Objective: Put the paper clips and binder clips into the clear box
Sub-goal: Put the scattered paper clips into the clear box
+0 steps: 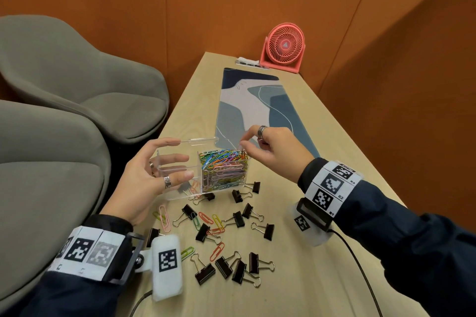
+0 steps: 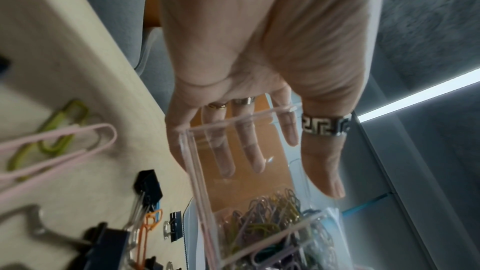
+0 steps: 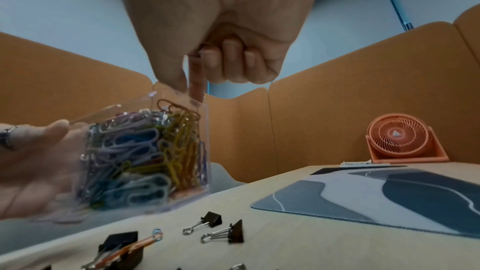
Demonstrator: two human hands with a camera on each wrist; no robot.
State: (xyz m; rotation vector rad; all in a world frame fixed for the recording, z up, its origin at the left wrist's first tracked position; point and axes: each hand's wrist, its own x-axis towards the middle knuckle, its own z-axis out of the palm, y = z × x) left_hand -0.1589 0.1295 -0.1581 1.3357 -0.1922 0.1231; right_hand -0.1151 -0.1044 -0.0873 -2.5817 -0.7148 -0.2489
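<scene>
A clear box [image 1: 203, 139] [image 2: 197, 172] [image 3: 205, 151] with two compartments stands near the table's left edge. Its right compartment is packed with coloured paper clips [image 1: 224, 167] [image 2: 270, 219] [image 3: 135, 155]; the left one holds only a few. My left hand [image 1: 144, 175] [image 2: 259, 49] [image 3: 33, 163] grips the box's left end, thumb on the near wall, fingers behind the far wall. My right hand [image 1: 247, 147] [image 3: 221, 18] pinches the top edge of the right wall between thumb and index finger. Several black binder clips [image 1: 237, 219] [image 3: 228, 231] and loose paper clips [image 1: 164, 216] [image 2: 64, 147] lie on the table in front of the box.
A blue and grey desk mat [image 1: 255, 110] [image 3: 389, 202] runs down the table behind the box. A coral fan [image 1: 283, 46] [image 3: 400, 137] stands at the far end. Two grey chairs [image 1: 51, 85] sit left of the table. A black cable [image 1: 360, 265] trails from my right wrist.
</scene>
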